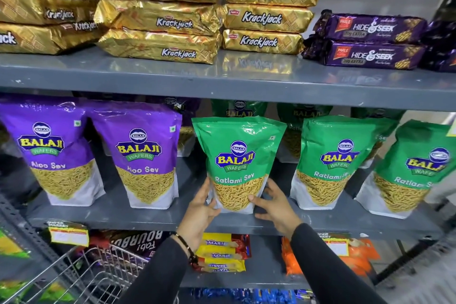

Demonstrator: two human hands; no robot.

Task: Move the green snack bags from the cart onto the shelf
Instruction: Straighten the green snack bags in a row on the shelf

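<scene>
Green bag (238, 160): "Balaji Ratlami Sev"; gold packs (267, 16): "Krackjack".

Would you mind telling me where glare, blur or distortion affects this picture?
Head view: glare streaks the gold biscuit packs and the green bag between both hands; the wide lens bows the shelf edge; the right border near the outer green bag is smeared, while the cart looks soft.

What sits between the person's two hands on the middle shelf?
In the head view, the green Ratlami Sev bag stands between the left hand and right hand.
</scene>
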